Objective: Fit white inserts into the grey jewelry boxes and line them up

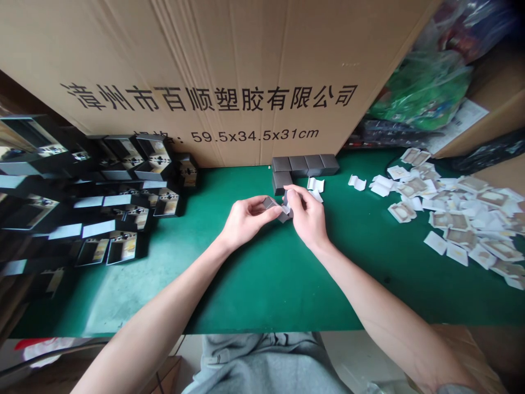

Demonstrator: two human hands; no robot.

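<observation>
Near the middle of the green table, my left hand grips the left side of a small dark grey box with its thumb and fingers. My right hand closes on the right side of the same box, which looks partly open. Something white shows between the fingertips; its shape is too small to tell. Just beyond my hands, several closed dark grey boxes stand in a row, with another in front at the left end. White folded inserts lie beside them.
Several open dark boxes with pale lids crowd the left side. A pile of white inserts covers the right, with one insert apart. A large cardboard carton stands along the back. Plastic bags sit at the back right.
</observation>
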